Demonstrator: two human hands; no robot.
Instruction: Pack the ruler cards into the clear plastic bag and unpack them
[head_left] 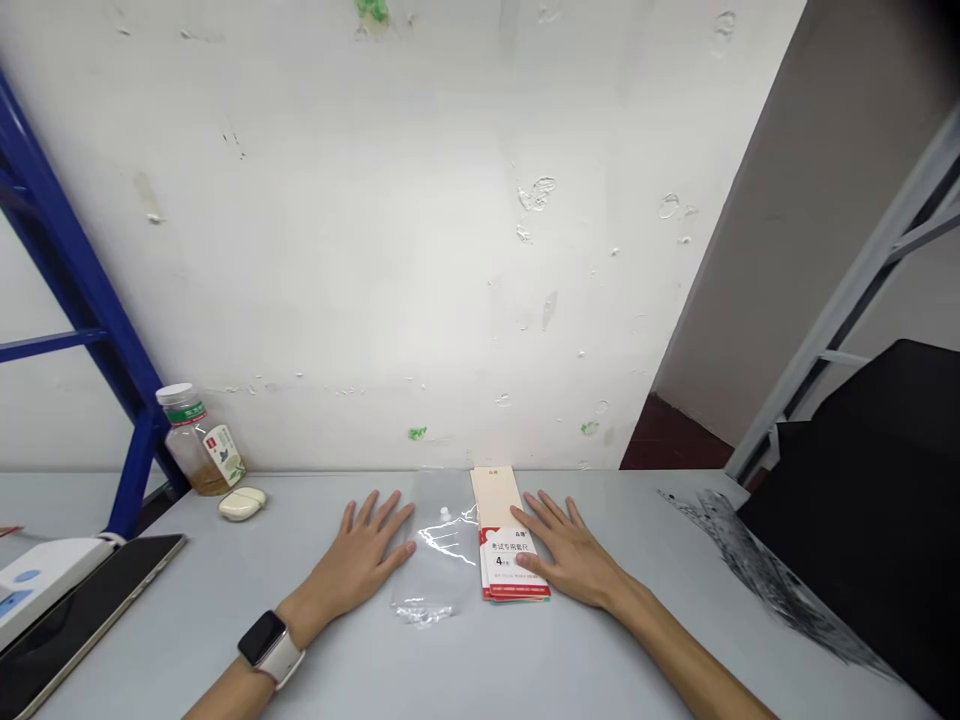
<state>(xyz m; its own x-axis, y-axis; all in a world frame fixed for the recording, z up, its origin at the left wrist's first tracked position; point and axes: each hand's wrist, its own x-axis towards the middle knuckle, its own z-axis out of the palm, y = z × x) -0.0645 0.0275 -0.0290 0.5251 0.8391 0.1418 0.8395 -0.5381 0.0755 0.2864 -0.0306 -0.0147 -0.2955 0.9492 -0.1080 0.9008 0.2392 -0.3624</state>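
My left hand [362,560] lies flat on the table with its fingers spread, the tips at the left edge of a clear plastic pouch [442,575]. The pouch has a small white button and lies flat; whether anything is inside I cannot tell. Directly to its right is a long cream card packet [496,497] with a red and white lower part printed with Chinese characters and a "4". My right hand [574,555] rests palm down at the packet's right side, fingers apart, with thumb and index finger over its edge. Neither hand grips anything.
A lidded plastic jar [201,445] with some brown contents stands back left, beside a cream mouse-shaped object [242,503]. A dark tablet [97,610] and white box [45,575] lie at the left. A blue metal frame [82,270] rises there; a black object [862,520] covers the right.
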